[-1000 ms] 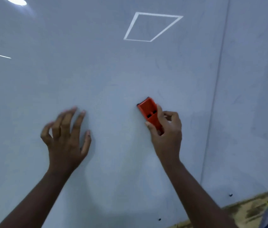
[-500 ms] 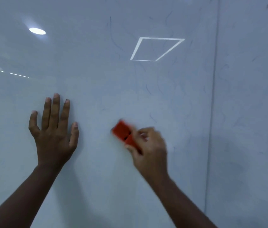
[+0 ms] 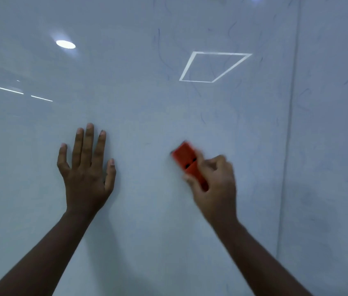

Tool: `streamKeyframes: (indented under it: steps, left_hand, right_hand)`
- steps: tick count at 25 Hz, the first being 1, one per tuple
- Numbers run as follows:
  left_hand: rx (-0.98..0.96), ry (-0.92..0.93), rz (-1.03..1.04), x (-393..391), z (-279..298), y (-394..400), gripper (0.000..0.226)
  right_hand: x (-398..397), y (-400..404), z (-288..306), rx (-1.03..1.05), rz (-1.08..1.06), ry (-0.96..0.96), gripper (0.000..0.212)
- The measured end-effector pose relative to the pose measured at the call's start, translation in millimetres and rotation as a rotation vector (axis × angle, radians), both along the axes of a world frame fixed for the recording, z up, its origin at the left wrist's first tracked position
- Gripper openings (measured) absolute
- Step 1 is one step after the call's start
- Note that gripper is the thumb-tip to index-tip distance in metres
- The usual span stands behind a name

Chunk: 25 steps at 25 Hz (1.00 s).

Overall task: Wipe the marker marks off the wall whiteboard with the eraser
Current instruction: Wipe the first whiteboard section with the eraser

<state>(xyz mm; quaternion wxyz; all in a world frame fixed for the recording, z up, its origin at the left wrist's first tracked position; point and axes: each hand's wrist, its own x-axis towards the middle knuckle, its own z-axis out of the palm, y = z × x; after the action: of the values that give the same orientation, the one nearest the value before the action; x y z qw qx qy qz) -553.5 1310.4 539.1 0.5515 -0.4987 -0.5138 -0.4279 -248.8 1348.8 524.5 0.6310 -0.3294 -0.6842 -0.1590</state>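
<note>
Head view: the whiteboard fills the frame, with a vertical seam running down its right side. The right hand grips the orange eraser, fingers and thumb curled round its lower end. The eraser's upper end projects up and to the left of the hand, and appears to lie against the board; both eraser and hand are blurred. The left hand lies flat on the board, fingers straight and slightly spread, holding nothing, well apart from the eraser on its left. Faint thin marker marks show above and to the right of the eraser, on both sides of the seam. Ceiling lights reflect on the board: an oval spot, a four-sided outline and thin streaks at the left.
</note>
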Motion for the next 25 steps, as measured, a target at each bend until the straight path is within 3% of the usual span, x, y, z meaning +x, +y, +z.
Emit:
streamKeyframes:
  steps: [3, 5, 8, 14, 16, 20, 25]
  left_hand:
    - [-0.002, 0.000, 0.000, 0.2, 1.4, -0.7, 0.064]
    - [-0.006, -0.003, -0.003, 1.5, 2.4, -3.0, 0.065]
    - [0.004, 0.000, -0.003, 0.8, 6.0, -5.2, 0.065]
    - [0.052, -0.014, -0.023, 6.1, 61.8, -9.4, 0.070]
    - [0.041, 0.032, -0.020, 13.0, 82.3, -9.8, 0.070]
    - [0.055, 0.088, -0.038, 14.7, 121.9, -7.0, 0.069]
    - [0.074, 0.097, -0.010, 14.6, 183.8, 3.4, 0.069]
  right_hand:
    - [-36.0, -22.6, -57.5, 0.121, -0.082, -0.353, 0.060]
    - [-41.2, -25.4, -68.6, 0.165, -0.132, -0.467, 0.061]
    - [-37.0, -18.9, -27.6, 0.193, -0.196, -0.422, 0.058]
    - [14.8, 10.0, 127.9, 0.097, -0.200, 0.056, 0.061]
    - [31.3, 15.5, 156.3, 0.031, -0.242, 0.134, 0.062]
    - [25.1, 7.1, 162.0, -0.003, -0.272, 0.110, 0.061]
    - [-36.8, -17.5, 131.0, 0.193, -0.250, -0.206, 0.061]
